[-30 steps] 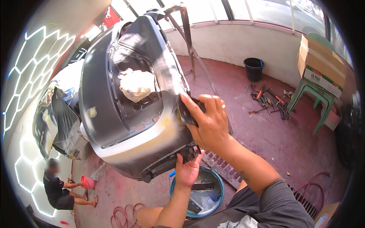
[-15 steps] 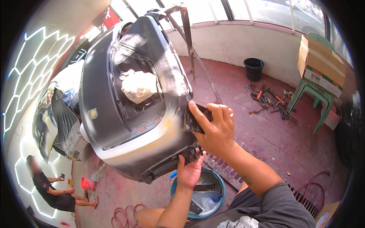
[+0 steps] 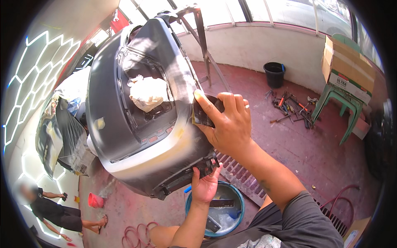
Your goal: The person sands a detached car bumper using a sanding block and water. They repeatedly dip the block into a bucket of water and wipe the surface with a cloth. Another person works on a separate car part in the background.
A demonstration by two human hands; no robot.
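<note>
A dark grey car bumper (image 3: 107, 87), with whitish and yellowish patches along its curve, stands on end before me. My right hand (image 3: 231, 120) is closed round a black sanding block (image 3: 202, 111), its face against the bumper's right edge. Lower down, my left hand (image 3: 205, 186) grips the bumper's bottom edge by a black bracket, thumb in front and fingers partly hidden. In the bumper's opening sits a crumpled pale bundle (image 3: 148, 94). Below my left hand is a blue-rimmed tub (image 3: 242, 211) of cloudy water with dark flat pieces in it.
A metal stand (image 3: 202, 37) rises behind the bumper. At the right are a black bucket (image 3: 274, 76), scattered hand tools (image 3: 291, 107) and a cardboard box (image 3: 349, 62) on a green stool (image 3: 331, 93). A red hose (image 3: 138, 235), a red bucket (image 3: 96, 201) and another person (image 3: 58, 211) are at lower left.
My right hand has slid the sanding block upward and slightly left along the bumper's edge. My left hand stays on the bottom edge. The other person has lowered one arm.
</note>
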